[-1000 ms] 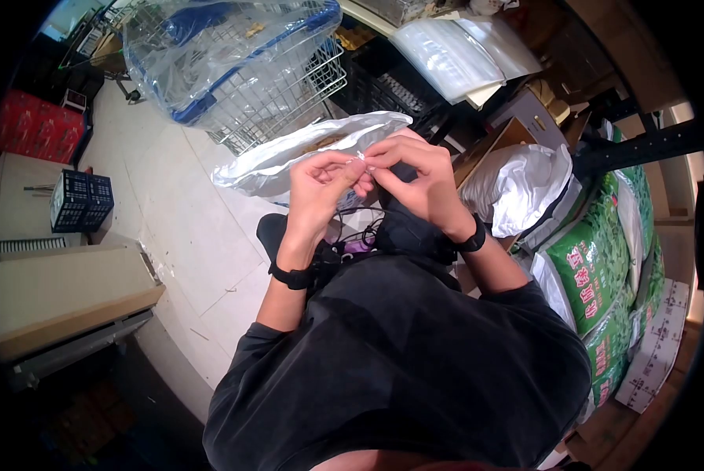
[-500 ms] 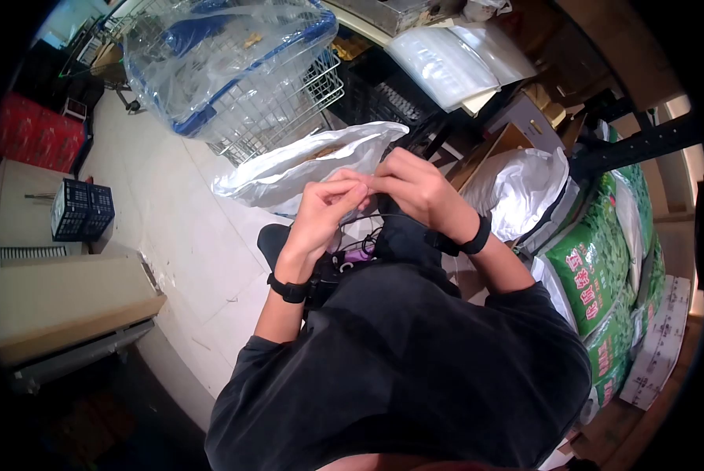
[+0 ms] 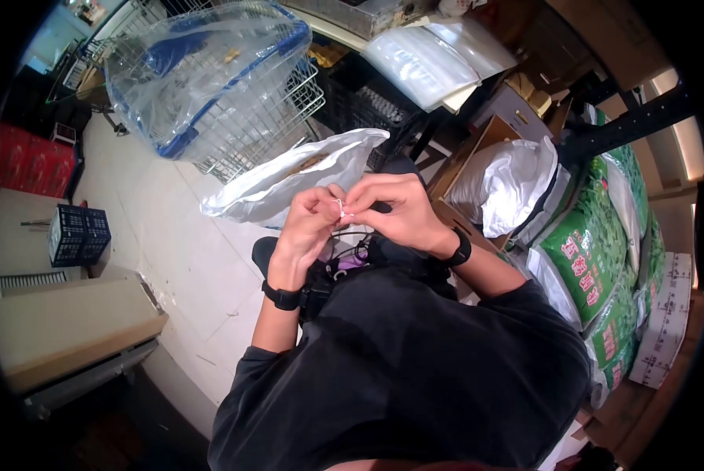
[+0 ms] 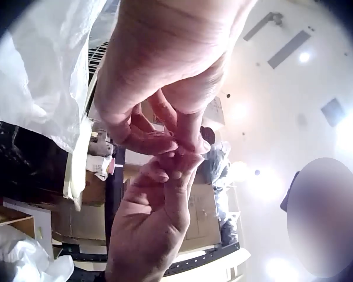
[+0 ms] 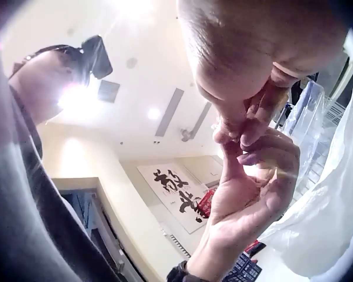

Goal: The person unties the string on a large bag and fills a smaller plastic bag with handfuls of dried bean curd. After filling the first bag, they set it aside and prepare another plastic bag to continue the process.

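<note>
In the head view my left hand (image 3: pixel 309 228) and right hand (image 3: pixel 395 208) meet fingertip to fingertip in front of my body. Between them the thumbs and forefingers pinch a thin white string-like piece (image 3: pixel 342 210), mostly hidden by the fingers. Just beyond the hands stands a white plastic sack (image 3: pixel 250 184), its mouth gaping and something brown inside. From the left wrist view, the right hand (image 4: pixel 153 217) comes up from below to the left hand's fingertips. The right wrist view has the left hand (image 5: pixel 238 200) below, its thumb and fingers touching those of the right.
A shopping cart (image 3: pixel 234 118) lined with clear plastic stands beyond the sack. At right are green printed bags (image 3: pixel 576 259) and a cardboard box (image 3: pixel 454 180) with a white bag (image 3: pixel 509 188) in it. A blue crate (image 3: pixel 79 235) sits on the floor at left.
Both hands have shifted slightly left and down in the head view as the camera turned. The fingertips have parted a little, so the white piece shows again.
</note>
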The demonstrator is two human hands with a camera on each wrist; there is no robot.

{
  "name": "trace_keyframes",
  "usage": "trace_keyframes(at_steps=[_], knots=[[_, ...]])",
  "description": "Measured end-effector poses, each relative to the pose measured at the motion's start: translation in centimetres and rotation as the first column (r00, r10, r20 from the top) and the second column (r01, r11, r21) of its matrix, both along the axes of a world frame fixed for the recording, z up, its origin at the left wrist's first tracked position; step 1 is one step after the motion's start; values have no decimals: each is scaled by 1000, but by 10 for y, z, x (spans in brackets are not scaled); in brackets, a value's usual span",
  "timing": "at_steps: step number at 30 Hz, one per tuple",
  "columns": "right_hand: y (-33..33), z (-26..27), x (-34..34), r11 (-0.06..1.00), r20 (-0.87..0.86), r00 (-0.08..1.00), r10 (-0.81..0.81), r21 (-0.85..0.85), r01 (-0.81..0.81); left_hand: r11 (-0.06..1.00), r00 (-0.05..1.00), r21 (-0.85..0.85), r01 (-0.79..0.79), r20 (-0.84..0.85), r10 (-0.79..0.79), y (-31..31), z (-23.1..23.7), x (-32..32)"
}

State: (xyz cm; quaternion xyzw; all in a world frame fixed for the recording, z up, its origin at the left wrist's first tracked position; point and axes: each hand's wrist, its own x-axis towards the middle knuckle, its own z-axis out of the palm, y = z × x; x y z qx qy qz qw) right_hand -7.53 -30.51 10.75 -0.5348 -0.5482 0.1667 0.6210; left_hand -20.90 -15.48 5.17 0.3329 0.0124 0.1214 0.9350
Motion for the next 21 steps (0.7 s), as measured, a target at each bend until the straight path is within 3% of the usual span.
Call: trace_keyframes(at_steps=[4,6,7,9,10,12,16,18,21], knots=[[-6,7,7,984,-56,998,-40,-178,30,980,992,188,-64,-93,83,-7,9,-1],[-6,4,9,994,187,977,-101,-16,106,963,980,260,-76,-161,121,-11,18,-1],[-5,1,11,994,188,977,-101,-16,106,962,980,261,-76,-160,121,-11,20,-1],[-4,-5,17,979,535,820,-201,149,143,902,956,414,-120,-196,217,-13,24,-1],[-5,-5,18,978,537,819,-201,149,143,902,957,414,-120,-195,216,-14,27,0],[-6,-4,20,969,678,694,-243,137,206,885,919,430,-178,-249,306,-19,34,1],[-2,-1,16,978,674,711,-201,104,178,875,896,420,-241,-249,367,-19,34,4],[0,1,9,973,595,772,-225,100,208,877,855,425,-226,-344,387,-18,38,1],[-5,2,12,978,645,739,-195,69,198,891,884,409,-196,-320,341,-18,39,0]])
